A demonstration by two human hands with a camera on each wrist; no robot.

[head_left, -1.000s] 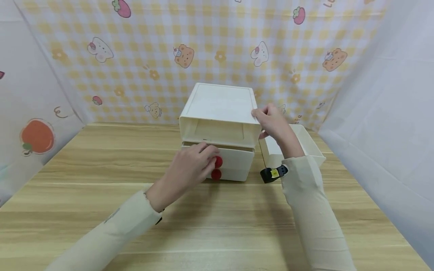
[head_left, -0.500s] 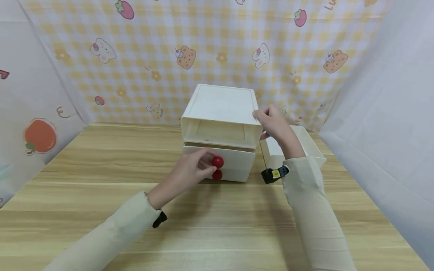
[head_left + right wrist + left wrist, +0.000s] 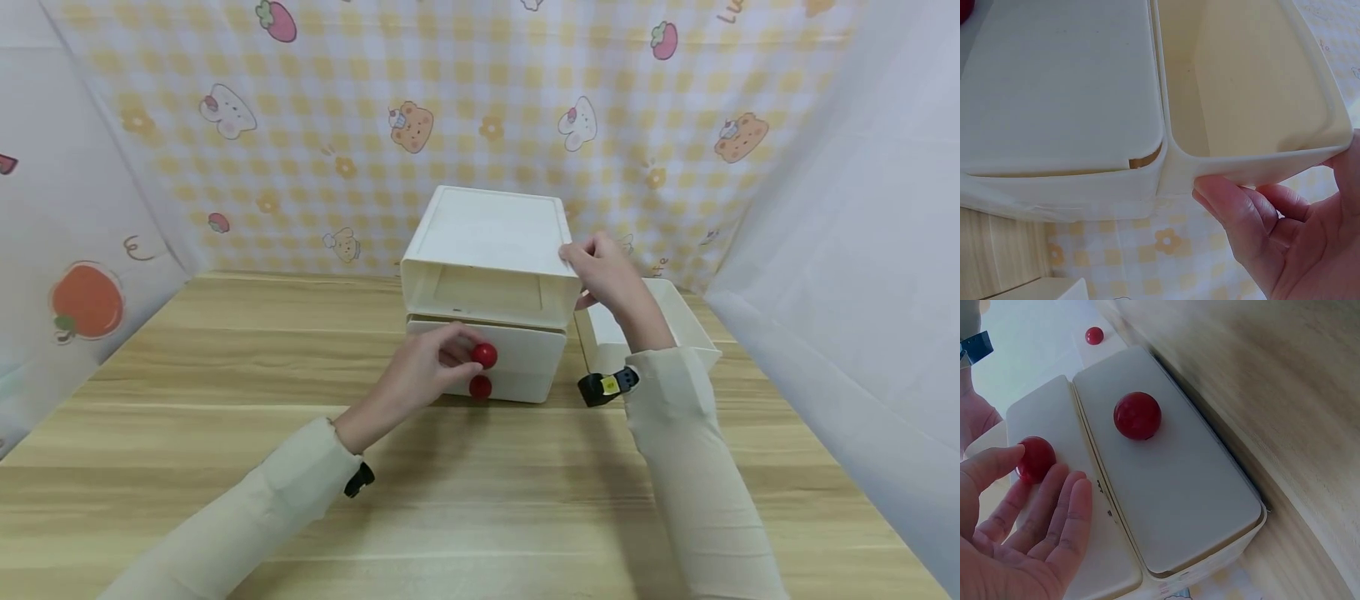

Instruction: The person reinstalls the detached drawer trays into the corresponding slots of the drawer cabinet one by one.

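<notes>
A white plastic cabinet [image 3: 491,229] stands on the table, its topmost compartment open at the front with no drawer in it. Below are two drawers with round red knobs. My left hand [image 3: 420,371] is at the middle drawer [image 3: 525,358], thumb and fingers around its red knob [image 3: 1036,460]. The lower drawer [image 3: 1172,481] carries another red knob [image 3: 1138,415]. My right hand [image 3: 611,271] grips the right side wall of the open compartment [image 3: 1260,81], thumb against its outside. A narrow gap shows along the middle drawer's top edge.
A loose white drawer [image 3: 678,312] lies on the wooden table [image 3: 480,500] to the right of the cabinet, with its own red knob [image 3: 1094,335]. A yellow checked cloth [image 3: 487,83] hangs behind, with white cloth at both sides.
My left hand has come off the middle drawer's top edge and down around its red knob. The drawer has slid slightly inward, narrowing the gap. My right hand keeps its grip.
</notes>
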